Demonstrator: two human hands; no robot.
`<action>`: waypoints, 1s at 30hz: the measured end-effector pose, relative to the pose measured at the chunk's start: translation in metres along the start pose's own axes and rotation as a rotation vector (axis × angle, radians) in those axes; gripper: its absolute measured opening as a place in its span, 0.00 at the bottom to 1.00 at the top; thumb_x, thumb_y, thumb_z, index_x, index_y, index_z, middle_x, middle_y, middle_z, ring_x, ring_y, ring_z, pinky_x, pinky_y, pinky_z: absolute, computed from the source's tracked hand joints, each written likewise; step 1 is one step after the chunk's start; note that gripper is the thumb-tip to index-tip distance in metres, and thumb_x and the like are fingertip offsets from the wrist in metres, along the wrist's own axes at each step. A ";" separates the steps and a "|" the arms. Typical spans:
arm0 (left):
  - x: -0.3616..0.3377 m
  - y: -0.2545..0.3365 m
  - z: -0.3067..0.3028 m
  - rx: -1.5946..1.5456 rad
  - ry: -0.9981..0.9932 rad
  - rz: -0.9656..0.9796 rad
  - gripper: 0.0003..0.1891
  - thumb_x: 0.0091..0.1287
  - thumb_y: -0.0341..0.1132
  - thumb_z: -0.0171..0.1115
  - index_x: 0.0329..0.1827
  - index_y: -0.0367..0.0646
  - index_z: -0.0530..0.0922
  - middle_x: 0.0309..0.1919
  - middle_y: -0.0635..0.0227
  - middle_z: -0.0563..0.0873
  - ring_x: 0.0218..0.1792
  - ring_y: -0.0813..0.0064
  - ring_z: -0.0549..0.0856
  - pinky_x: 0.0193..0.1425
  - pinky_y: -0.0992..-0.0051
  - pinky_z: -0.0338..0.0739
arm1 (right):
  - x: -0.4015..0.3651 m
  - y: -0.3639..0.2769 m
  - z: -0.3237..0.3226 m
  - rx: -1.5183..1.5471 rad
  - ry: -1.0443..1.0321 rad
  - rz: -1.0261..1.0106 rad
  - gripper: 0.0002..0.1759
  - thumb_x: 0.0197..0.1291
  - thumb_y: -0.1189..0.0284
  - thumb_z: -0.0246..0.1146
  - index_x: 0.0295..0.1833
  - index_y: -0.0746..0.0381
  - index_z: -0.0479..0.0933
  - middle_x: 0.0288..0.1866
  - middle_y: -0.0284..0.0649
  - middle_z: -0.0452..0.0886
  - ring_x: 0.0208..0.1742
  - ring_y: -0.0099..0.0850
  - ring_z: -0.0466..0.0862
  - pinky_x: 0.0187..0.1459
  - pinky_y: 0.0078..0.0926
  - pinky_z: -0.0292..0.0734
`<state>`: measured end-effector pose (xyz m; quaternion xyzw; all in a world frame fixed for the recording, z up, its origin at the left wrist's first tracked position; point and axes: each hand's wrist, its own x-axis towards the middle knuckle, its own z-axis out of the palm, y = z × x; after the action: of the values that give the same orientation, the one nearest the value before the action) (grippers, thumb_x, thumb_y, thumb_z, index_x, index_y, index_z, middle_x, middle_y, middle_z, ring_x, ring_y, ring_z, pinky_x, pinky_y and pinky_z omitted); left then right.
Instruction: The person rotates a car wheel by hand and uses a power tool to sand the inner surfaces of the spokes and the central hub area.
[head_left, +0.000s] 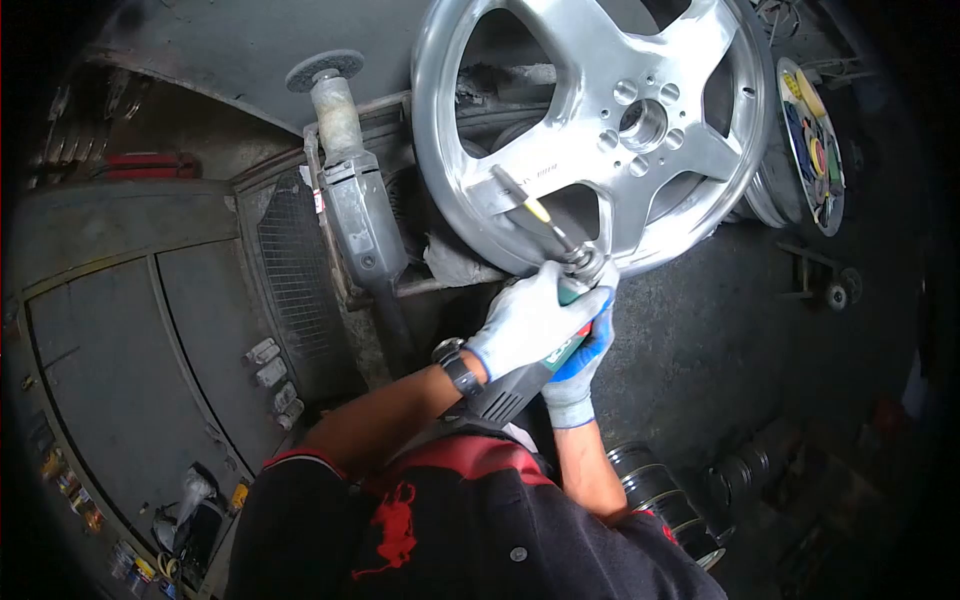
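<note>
The large silver wheel [590, 60] fills the upper centre and upper right of the frame, its five-spoked face toward the camera. Just below its lower edge, around the frame's centre, both gloved hands are closed around a green-and-grey power tool [507, 396]: the left hand [525, 325] wraps its front end, while the right hand [590, 345] curls around the body from the other side, blue palm coating showing. A watch [460, 372] sits on the left wrist. The tool slants up and left, so that its slim attachment, with a yellow band [537, 210] and a grey tip [506, 184], lies across a spoke in view; whether the tip touches metal cannot be told. The step in hand seems to be positioning or working the tip at that spoke; any shift from this pose calls for a firm two-handed grip, a controlled angle and care around the openings. Upper left, a second power tool [365, 225] stands disc-end up beside the wheel; at upper right is a round tray [828, 218] of coloured items.
</note>
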<state>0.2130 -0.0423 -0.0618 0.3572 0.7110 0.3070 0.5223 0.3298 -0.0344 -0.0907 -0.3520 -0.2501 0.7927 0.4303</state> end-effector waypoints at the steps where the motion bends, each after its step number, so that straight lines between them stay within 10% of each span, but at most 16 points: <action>1: -0.005 -0.004 0.001 -0.002 0.001 0.000 0.39 0.65 0.66 0.61 0.55 0.31 0.76 0.43 0.42 0.88 0.48 0.47 0.88 0.54 0.59 0.81 | -0.005 0.002 0.000 0.154 0.003 0.083 0.28 0.78 0.56 0.46 0.75 0.60 0.63 0.68 0.37 0.74 0.67 0.29 0.74 0.70 0.32 0.69; 13: 0.022 0.041 -0.010 -0.329 -0.132 0.344 0.33 0.70 0.62 0.60 0.48 0.32 0.78 0.37 0.46 0.87 0.42 0.51 0.89 0.47 0.62 0.79 | 0.001 -0.056 0.021 -0.148 0.040 -0.096 0.24 0.79 0.58 0.49 0.72 0.59 0.65 0.67 0.37 0.72 0.67 0.27 0.74 0.69 0.32 0.68; 22: -0.001 0.008 -0.021 -0.574 -0.271 0.417 0.24 0.75 0.49 0.58 0.61 0.36 0.76 0.45 0.64 0.85 0.46 0.79 0.79 0.55 0.71 0.75 | -0.026 -0.039 0.026 -0.629 0.065 -0.276 0.48 0.64 0.55 0.68 0.77 0.70 0.52 0.70 0.47 0.68 0.70 0.33 0.69 0.72 0.33 0.59; 30: -0.035 -0.004 -0.030 -0.844 -0.255 0.334 0.27 0.74 0.48 0.60 0.66 0.34 0.75 0.52 0.61 0.85 0.53 0.80 0.79 0.62 0.73 0.73 | -0.052 -0.038 0.033 -0.656 0.010 -0.193 0.57 0.51 0.67 0.74 0.80 0.67 0.47 0.75 0.47 0.62 0.75 0.36 0.64 0.74 0.35 0.58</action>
<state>0.1900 -0.0756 -0.0390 0.2578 0.3869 0.6027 0.6485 0.3434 -0.0627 -0.0256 -0.4502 -0.5218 0.6240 0.3684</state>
